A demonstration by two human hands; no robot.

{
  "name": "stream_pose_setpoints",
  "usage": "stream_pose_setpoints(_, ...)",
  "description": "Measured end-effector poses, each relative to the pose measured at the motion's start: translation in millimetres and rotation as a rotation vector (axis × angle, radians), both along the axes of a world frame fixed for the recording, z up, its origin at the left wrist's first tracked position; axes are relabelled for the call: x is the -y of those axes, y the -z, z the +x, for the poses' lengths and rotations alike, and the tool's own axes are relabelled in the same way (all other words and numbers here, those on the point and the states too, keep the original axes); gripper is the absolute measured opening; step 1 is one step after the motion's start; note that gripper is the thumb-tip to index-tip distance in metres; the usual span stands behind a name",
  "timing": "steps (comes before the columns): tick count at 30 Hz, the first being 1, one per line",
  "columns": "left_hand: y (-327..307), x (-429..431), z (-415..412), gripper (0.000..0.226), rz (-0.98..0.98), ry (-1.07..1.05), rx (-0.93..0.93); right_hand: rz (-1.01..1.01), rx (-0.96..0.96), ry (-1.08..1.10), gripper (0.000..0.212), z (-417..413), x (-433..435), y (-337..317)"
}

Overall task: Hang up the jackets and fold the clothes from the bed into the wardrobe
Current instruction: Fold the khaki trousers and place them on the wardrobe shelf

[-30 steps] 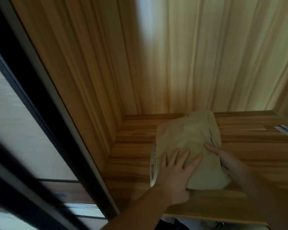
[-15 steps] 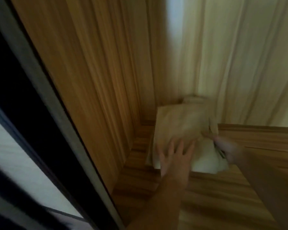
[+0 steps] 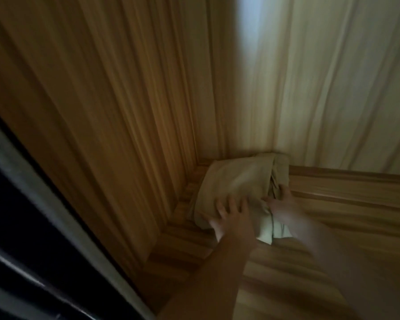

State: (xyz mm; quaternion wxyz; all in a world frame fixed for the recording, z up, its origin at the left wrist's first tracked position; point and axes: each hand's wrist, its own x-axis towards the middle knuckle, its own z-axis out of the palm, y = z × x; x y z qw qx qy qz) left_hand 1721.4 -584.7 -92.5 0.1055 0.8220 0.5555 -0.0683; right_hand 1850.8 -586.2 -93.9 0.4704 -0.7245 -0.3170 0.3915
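Pressing the folded beige garment [image 3: 238,181] into the back left corner of the wardrobe shelf [image 3: 333,227].
Our left hand [image 3: 231,218] lies flat on its near edge, fingers spread wide and straight; our right hand [image 3: 282,204] touches its right side, but blur keeps us from telling its grip.

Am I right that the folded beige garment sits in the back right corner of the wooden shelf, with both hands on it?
Not quite. The head view shows the folded beige garment in the back left corner of the wooden shelf, against the wardrobe's side wall. The rest holds: the left hand lies on top with fingers spread, and the right hand touches its right edge.
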Motion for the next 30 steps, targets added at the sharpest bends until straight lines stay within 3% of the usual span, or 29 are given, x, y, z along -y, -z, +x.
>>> stream_pose_setpoints(4,1.1,0.4,7.9,0.103,-0.001,-0.081,0.084,0.007,0.004,-0.011,0.069,-17.3,-23.5,-0.4)
stream_pose_setpoints(10,21.3,-15.3,-2.2,0.095,0.055,-0.147,0.135,-0.017,-0.035,-0.116,0.072,-26.6,-49.1,0.1)
stream_pose_setpoints(13,23.0,-20.8,-1.1,0.093,0.044,-0.146,0.134,-0.022,0.044,-0.133,0.063,-28.0,-58.3,3.1)
stream_pose_setpoints(18,29.6,-36.1,-2.4,0.093,0.025,-0.121,0.145,-0.02,0.05,-0.152,0.067,-23.2,-68.2,5.8)
stream_pose_setpoints(20,32.1,-43.7,-5.4,0.096,0.036,-0.114,0.183,-0.018,0.242,-0.143,0.065,-23.2,-70.5,7.4)
stream_pose_setpoints(23,30.3,-51.3,-6.1,0.089,0.013,-0.093,0.228,0.01,0.68,-0.125,0.068,-24.7,-62.4,14.0)
stream_pose_setpoints(25,30.8,-53.0,-6.4,0.078,-0.013,-0.07,0.228,0.086,0.914,-0.262,0.059,-27.6,-55.1,22.8)
stream_pose_setpoints(27,32.4,-52.8,-8.7,0.076,-0.043,-0.063,0.234,0.074,1.008,-0.411,0.057,-28.9,-48.4,30.6)
stream_pose_setpoints(30,32.2,-51.0,-11.5,0.075,-0.099,-0.079,0.255,-0.038,0.977,-0.437,0.049,-25.3,-37.9,37.9)
